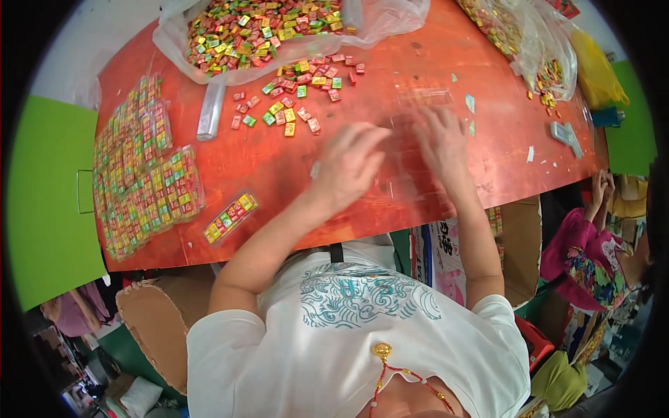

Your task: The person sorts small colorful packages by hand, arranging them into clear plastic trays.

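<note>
My left hand hovers over the red table, its fingers smeared by motion. To its right, my right hand reaches forward with fingers stretched out and apart, also somewhat blurred. Between and beyond the hands lie clear plastic trays, hard to make out against the red surface; whether either hand touches one I cannot tell. Left of my left forearm rests a clear strip pack filled with small red, yellow and green boxes. Loose little boxes of the same colours are scattered ahead of my left hand.
A large plastic bag spills more little boxes at the back. Filled packs are piled at the left. A clear plastic roll lies nearby. Another bag and a grey-white tool are at right. Cardboard boxes stand below the edge.
</note>
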The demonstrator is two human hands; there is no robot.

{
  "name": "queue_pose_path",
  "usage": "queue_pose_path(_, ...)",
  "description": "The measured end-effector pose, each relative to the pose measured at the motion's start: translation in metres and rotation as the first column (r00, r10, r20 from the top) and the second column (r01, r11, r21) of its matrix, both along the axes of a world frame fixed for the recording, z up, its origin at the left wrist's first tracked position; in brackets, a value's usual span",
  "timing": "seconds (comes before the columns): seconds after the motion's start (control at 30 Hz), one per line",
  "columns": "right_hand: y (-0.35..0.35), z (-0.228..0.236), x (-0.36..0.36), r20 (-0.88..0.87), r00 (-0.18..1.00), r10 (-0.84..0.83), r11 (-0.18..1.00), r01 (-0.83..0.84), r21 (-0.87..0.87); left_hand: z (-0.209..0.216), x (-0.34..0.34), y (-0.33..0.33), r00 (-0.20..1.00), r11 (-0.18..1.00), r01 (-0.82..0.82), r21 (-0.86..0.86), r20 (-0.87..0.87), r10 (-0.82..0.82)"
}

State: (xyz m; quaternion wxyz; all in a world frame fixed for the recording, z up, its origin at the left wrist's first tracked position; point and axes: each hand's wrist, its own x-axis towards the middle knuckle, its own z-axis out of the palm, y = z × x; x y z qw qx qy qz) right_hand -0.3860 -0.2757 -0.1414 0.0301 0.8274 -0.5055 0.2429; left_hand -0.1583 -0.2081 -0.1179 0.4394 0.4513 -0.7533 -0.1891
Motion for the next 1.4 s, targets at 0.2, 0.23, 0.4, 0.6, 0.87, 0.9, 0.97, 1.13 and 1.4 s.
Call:
queue_pose_path(0.2, 0.016, 0.019, 0.07, -0.13, 0.972, 0.197, 0.98, -0.19, 0.063, -0.003, 0.114, -0.013, 0.68, 0.909, -0.417, 0.018, 0.67, 0.299)
queue_pose_path(0.23, 0.014, 0.018, 0.079, -0.186, 0.962, 0.201, 0.979, -0.193, 0.06, -0.005, 0.119, -0.014, 0.674, 0.91, -0.414, 0.013, 0.676, 0.297)
queue_pose_path(0.4, 0.006, 0.02, 0.126, -0.106, 0.963, 0.249, 0.969, -0.248, 0.026, -0.018, 0.124, -0.015, 0.688, 0.945, -0.324, 0.046, 0.697, 0.202)
queue_pose_path(0.6, 0.007, -0.004, 0.165, -0.104, 0.95, 0.294, 0.956, -0.292, 0.043, -0.026, 0.128, -0.012, 0.751, 0.969, -0.24, -0.052, 0.623, 0.219)
queue_pose_path(0.87, 0.001, 0.005, 0.168, -0.061, 0.95, 0.305, 0.952, -0.305, 0.016, -0.017, 0.136, -0.006, 0.816, 0.956, -0.29, -0.042, 0.51, 0.271)
queue_pose_path(0.9, -0.005, 0.004, 0.17, -0.063, 0.95, 0.305, 0.952, -0.304, 0.02, -0.014, 0.141, -0.012, 0.77, 0.942, -0.329, -0.068, 0.558, 0.31)
queue_pose_path(0.97, -0.02, 0.003, 0.177, -0.073, 0.944, 0.321, 0.947, -0.318, 0.055, -0.015, 0.148, -0.021, 0.763, 0.94, -0.34, -0.037, 0.574, 0.299)
queue_pose_path(1.13, -0.019, -0.006, 0.156, -0.101, 0.919, 0.38, 0.925, -0.374, 0.073, -0.023, 0.162, -0.029, 0.685, 0.927, -0.368, -0.07, 0.654, 0.321)
queue_pose_path(1.4, -0.02, 0.006, 0.182, -0.038, 0.91, 0.413, 0.91, -0.41, 0.058, -0.02, 0.162, -0.024, 0.684, 0.928, -0.371, 0.02, 0.682, 0.258)
